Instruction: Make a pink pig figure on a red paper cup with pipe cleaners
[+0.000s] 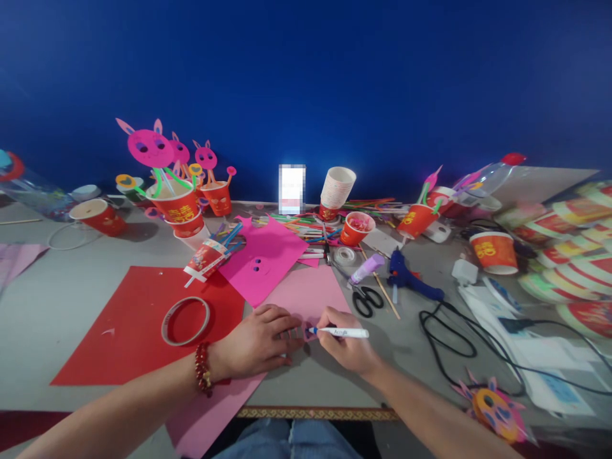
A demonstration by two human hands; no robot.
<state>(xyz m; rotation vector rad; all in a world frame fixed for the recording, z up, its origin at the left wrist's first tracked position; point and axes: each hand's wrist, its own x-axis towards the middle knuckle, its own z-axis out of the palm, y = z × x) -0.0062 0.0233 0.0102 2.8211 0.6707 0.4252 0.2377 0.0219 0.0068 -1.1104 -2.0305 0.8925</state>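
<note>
My right hand (348, 341) is closed round a white marker (347, 333) with a blue tip pointing left. The tip touches or nearly touches a small pink piece (312, 327) at the middle. My left hand (261, 338), palm down with fingers slightly apart, rests beside that piece and appears to press on small paper under its fingers; what lies beneath is mostly hidden. Behind both hands is a light pink sheet (315, 290), and a bright pink sheet (268, 255) with a small drawn face partly overlaps it.
A tape roll (185, 320) lies on a red sheet (119, 325) at left. Black scissors (367, 301), a purple glue stick (367, 269) and a blue glue gun (408, 277) are right of centre. Red cups (176, 204) with pink figures stand behind. A black cable (447, 347) loops at right.
</note>
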